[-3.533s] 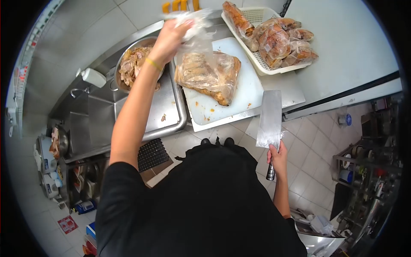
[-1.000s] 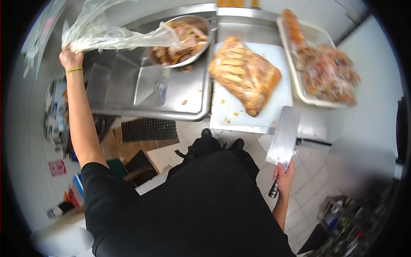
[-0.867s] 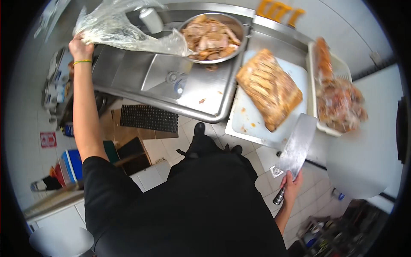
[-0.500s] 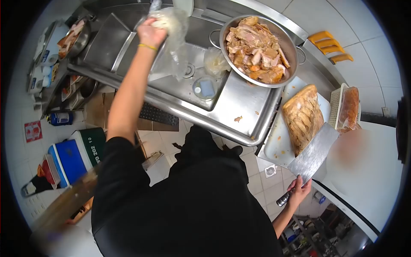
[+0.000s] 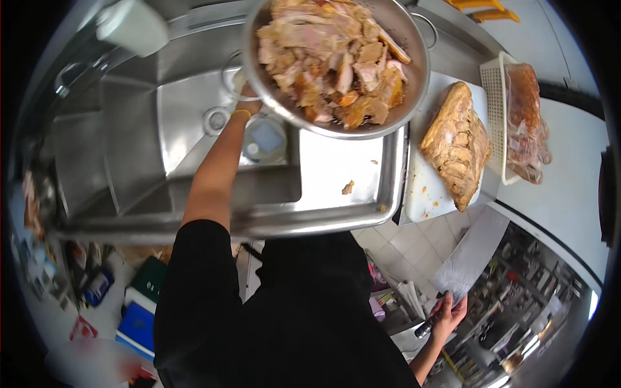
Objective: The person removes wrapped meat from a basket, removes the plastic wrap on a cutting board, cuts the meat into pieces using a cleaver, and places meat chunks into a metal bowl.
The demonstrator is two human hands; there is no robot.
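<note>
My left hand (image 5: 250, 98) reaches into the sink beside the large metal colander (image 5: 424, 81), close to its left handle. The rim hides most of its fingers, and a pale blurred bit shows near them. Chopped cooked meat (image 5: 336, 58) fills the colander. My right hand (image 5: 449, 313) grips a broad cleaver (image 5: 475, 249) by its handle, low at the right, with the blade pointing up and away. A large browned slab of meat (image 5: 458, 145) lies on the white cutting board (image 5: 420, 194), beyond the blade.
The steel sink (image 5: 129, 149) holds a clear round container with a bluish item (image 5: 266, 137). Scraps of meat (image 5: 348, 187) lie on its drainboard. A white basket (image 5: 495, 116) with wrapped meat (image 5: 522, 103) stands right of the board. Yellow handles (image 5: 495, 14) are on the wall.
My left hand has moved from the far left of the sink toward the colander, and the plastic bag it held is no longer plainly visible. The view has shifted; my right hand still holds the cleaver.
</note>
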